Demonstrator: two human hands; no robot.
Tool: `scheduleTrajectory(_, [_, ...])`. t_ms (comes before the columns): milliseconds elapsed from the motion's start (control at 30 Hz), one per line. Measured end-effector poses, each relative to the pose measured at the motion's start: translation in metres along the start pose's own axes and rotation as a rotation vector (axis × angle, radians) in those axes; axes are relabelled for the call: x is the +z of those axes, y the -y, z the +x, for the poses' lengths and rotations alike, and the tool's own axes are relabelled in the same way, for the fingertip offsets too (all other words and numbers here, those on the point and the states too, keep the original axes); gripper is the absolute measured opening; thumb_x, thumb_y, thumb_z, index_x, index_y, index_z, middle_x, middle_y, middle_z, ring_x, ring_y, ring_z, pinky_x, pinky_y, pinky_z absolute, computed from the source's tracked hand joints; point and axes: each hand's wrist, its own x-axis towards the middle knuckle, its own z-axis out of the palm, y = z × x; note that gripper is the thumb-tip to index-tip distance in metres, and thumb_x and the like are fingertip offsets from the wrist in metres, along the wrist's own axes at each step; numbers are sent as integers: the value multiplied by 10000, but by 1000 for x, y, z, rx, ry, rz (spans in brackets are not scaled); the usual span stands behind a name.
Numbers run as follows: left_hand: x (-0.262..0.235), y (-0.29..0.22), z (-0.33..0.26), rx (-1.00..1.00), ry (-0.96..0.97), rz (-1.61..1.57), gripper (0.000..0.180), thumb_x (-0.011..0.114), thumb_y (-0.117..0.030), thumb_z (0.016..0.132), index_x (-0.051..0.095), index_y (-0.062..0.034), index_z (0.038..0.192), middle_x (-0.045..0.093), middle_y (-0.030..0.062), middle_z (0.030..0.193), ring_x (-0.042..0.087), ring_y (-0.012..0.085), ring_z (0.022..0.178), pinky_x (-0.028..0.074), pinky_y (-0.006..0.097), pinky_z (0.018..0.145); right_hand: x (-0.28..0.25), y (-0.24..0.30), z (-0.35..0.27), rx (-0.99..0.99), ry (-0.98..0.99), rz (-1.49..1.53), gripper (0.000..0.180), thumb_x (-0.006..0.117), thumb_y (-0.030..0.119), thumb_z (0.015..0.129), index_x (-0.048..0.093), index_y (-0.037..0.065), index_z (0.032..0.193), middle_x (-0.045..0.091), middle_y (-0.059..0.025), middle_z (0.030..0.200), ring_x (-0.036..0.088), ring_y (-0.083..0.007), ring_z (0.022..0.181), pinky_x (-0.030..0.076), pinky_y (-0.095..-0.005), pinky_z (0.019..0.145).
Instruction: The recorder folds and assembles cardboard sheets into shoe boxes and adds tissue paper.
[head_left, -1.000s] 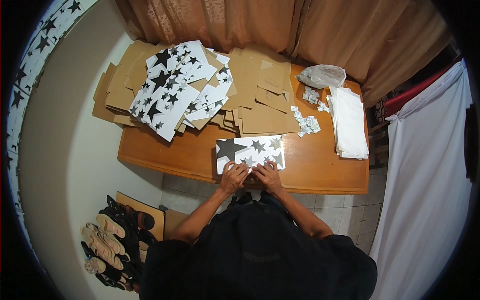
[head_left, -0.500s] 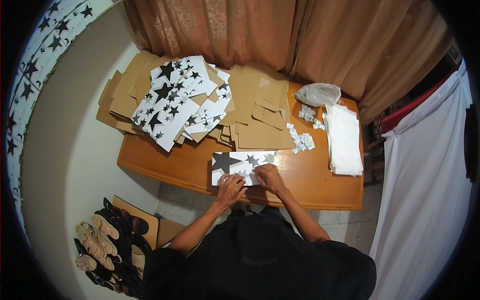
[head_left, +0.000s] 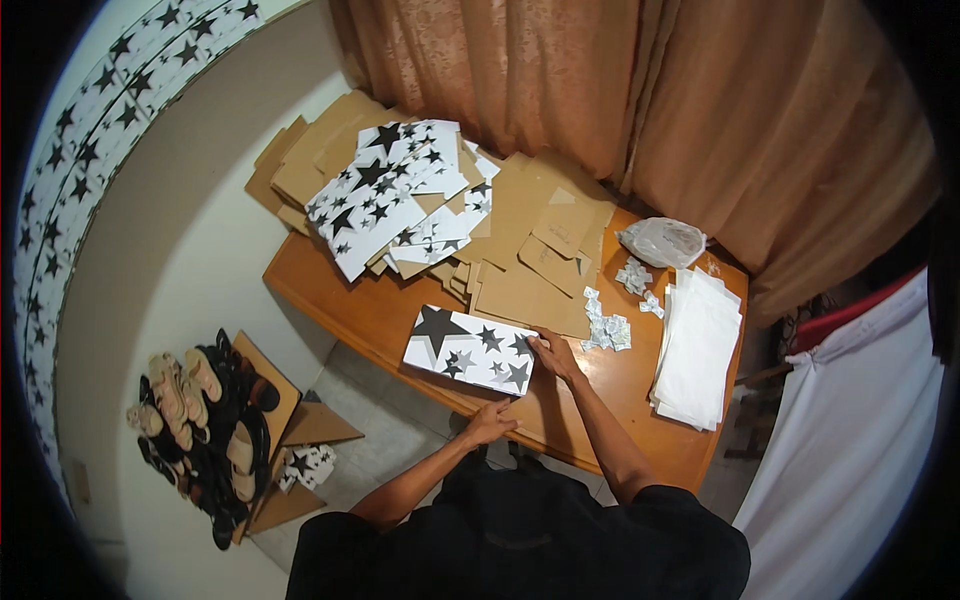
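Observation:
A closed white cardboard box (head_left: pixel 470 350) printed with black and grey stars lies near the table's front edge, turned at a slant. At its right end my right hand (head_left: pixel 556 356) grips the edge, fingers on the top corner. My left hand (head_left: pixel 489 425) is just below the box, by the table's front edge. It is apart from the box and its fingers are stretched out, holding nothing.
Flat star-printed sheets (head_left: pixel 385 195) lie on brown cardboard blanks (head_left: pixel 530 285) at the back. Small white packets (head_left: pixel 607 325), a clear plastic bag (head_left: pixel 662 243) and white paper sheets (head_left: pixel 697 345) are on the right. Shoes (head_left: pixel 205 410) stand on the left beside a cardboard piece (head_left: pixel 272 385).
The box has turned clockwise. My left hand has come off its front side toward the table edge, and my right hand has moved to its right end. The whole view has tilted.

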Motion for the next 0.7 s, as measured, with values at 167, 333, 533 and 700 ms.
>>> scheduleTrajectory(167, [36,16,-3,-29,-185,-235,914,805,-243,877,271,56,1556,401,258,1550,440,312,1411,413,388,1118,1,14,-3,77,107,132,544,594,428,1014,583,35,1390,652,-185,1327,589,-280,1266,450,-377,1063])
scheduleTrajectory(333, [62,1,-32,70,-614,-311,898,808,-309,872,324,87,1516,462,245,1474,467,333,1365,439,388,1077,-3,-3,-16,-100,162,42,624,534,520,1008,541,59,1430,594,-199,1400,539,-326,1336,429,-369,1071])
scheduleTrajectory(533, [54,-6,-79,186,-1153,-158,711,753,-265,919,413,-41,1502,495,149,1283,481,283,1194,472,408,916,19,51,-47,-301,459,45,529,645,264,987,516,54,1456,597,-167,1206,616,-287,1087,522,-380,901])
scheduleTrajectory(700, [33,-32,-118,181,-1295,-138,739,717,-182,948,315,-40,1551,399,168,1357,474,354,1322,455,453,1086,57,94,-64,-526,379,54,628,638,129,982,370,69,1546,505,-169,1257,548,-283,1110,519,-377,853])
